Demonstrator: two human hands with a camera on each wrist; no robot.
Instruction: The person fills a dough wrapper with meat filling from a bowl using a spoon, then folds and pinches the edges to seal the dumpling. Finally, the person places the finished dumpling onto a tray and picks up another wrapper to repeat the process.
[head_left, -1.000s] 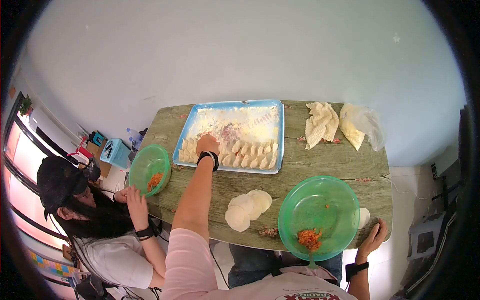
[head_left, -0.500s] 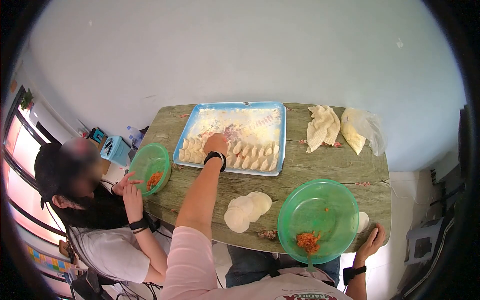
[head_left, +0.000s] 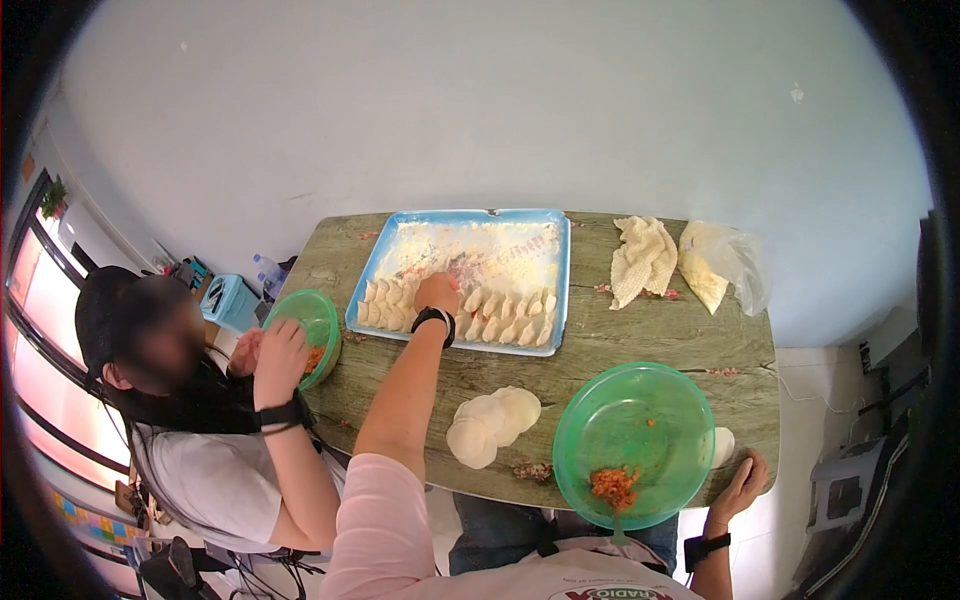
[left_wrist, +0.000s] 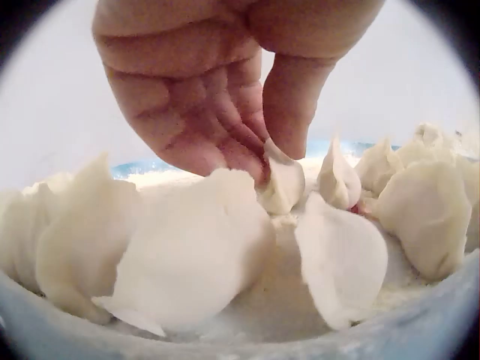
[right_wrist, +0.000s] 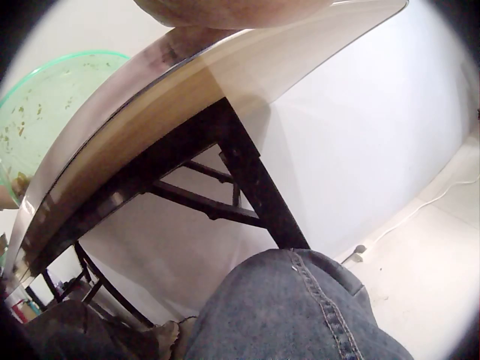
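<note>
My left hand reaches into the blue tray, among rows of folded dumplings. In the left wrist view the thumb and fingers of that hand pinch a small dumpling, with larger dumplings standing in front. My right hand rests at the table's right front edge, fingers relaxed, beside a round wrapper and the large green bowl with orange filling. Only a part of the right hand shows at the top of the right wrist view.
Overlapping round wrappers lie on the wooden table. A cloth and a plastic bag lie at the back right. At the left another person holds both hands near a smaller green bowl.
My left hand has moved right along the dumplings and stays low in the tray. The other person's hands have risen in front of the smaller bowl. My right hand has barely moved.
</note>
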